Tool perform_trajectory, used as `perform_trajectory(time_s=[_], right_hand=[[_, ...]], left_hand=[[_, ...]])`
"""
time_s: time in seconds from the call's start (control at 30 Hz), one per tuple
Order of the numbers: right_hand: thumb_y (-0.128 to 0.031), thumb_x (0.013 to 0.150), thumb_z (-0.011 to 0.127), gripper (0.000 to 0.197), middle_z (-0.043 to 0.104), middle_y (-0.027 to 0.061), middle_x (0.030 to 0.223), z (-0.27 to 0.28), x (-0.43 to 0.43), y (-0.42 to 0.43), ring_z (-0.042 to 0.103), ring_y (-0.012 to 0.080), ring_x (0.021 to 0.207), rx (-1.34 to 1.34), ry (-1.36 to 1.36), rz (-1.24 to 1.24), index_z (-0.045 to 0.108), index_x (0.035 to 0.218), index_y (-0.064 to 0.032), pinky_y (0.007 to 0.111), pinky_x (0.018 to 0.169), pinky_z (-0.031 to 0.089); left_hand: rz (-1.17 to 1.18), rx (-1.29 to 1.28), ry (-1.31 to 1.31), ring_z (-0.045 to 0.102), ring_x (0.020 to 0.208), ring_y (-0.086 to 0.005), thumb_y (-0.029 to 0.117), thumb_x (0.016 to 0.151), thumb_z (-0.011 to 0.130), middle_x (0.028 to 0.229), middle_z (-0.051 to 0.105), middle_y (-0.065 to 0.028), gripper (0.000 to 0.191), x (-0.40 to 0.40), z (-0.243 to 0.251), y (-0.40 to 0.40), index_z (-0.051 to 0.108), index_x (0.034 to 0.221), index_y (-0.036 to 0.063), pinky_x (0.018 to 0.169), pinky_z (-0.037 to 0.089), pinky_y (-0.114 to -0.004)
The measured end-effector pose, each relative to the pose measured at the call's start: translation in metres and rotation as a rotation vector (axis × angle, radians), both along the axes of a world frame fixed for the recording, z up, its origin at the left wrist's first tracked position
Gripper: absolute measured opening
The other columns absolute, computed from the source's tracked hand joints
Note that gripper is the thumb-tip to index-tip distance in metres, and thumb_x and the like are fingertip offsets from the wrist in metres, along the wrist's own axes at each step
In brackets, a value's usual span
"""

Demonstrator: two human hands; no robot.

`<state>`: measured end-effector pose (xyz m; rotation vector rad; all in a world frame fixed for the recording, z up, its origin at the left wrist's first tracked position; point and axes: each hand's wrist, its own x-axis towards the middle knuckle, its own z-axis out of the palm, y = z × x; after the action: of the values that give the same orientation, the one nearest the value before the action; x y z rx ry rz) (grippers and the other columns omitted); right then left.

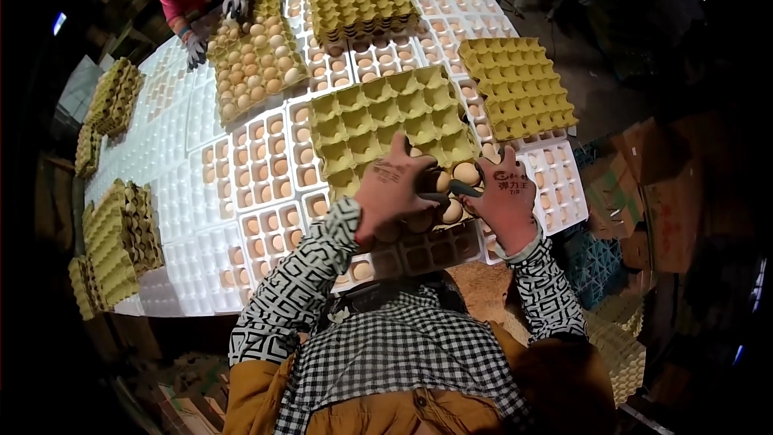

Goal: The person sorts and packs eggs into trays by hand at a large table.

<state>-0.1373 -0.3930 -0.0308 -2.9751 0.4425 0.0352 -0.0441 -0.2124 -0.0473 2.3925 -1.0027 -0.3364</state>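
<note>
A yellow pulp egg tray [386, 110] lies before me on white plastic egg trays [264, 160]. Its far and left cups hold no eggs, while several eggs [465, 173] sit at its near right corner. Over that corner, my left hand [392, 188], in a reddish glove with dark fingertips, has its fingers spread and curled around eggs; whether it grips one is hidden. My right hand [506, 199], gloved alike, is at the right edge of these eggs, its thumb against an egg and its fingers spread. Many white trays around them hold eggs.
Stacked pulp trays [362, 0] stand at the far side, with another pulp tray [519, 87] at the right. Across the table, a co-worker's gloved hands [235, 3] are at an egg-filled pulp tray [256, 66]. More stacks [121, 235] stand left; cardboard boxes [670, 211] are at the right.
</note>
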Motion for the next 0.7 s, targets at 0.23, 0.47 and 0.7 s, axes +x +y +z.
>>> perform_trajectory(time_s=[0.23,0.47,0.7], right_hand=[[-0.032,0.077,0.076,0.052,0.065,0.0160,0.107,-0.039,-0.025,-0.070,0.066,0.0255,0.095,1.044,-0.364,-0.191,0.062,0.116,-0.0003,0.036,0.077,0.054],[-0.034,0.085,0.072,0.060,0.060,0.0143,0.116,-0.098,-0.127,-0.042,0.063,0.0215,0.091,1.852,0.026,-0.049,0.050,0.126,0.0034,0.033,0.071,0.055],[-0.031,0.100,0.050,0.049,0.057,0.0136,0.125,-0.069,-0.047,0.012,0.055,0.0233,0.114,1.250,-0.354,0.145,0.045,0.134,0.0036,0.032,0.097,0.045]], left_hand=[[-0.048,0.188,-0.057,0.063,0.090,-0.0338,0.037,0.073,0.075,0.109,0.046,-0.0162,0.034,-0.002,0.006,-0.017,0.064,0.098,0.0160,0.073,0.054,-0.045],[0.100,-0.469,0.375,0.058,0.105,-0.0246,0.023,0.077,0.075,0.116,0.055,-0.0124,0.045,0.030,-0.034,0.014,0.062,0.116,0.0028,0.091,0.048,-0.033],[0.272,-0.889,0.872,0.059,0.095,-0.0142,0.022,0.090,0.063,0.105,0.065,-0.0066,0.037,0.073,-0.006,0.032,0.060,0.119,0.0000,0.080,0.049,-0.028]])
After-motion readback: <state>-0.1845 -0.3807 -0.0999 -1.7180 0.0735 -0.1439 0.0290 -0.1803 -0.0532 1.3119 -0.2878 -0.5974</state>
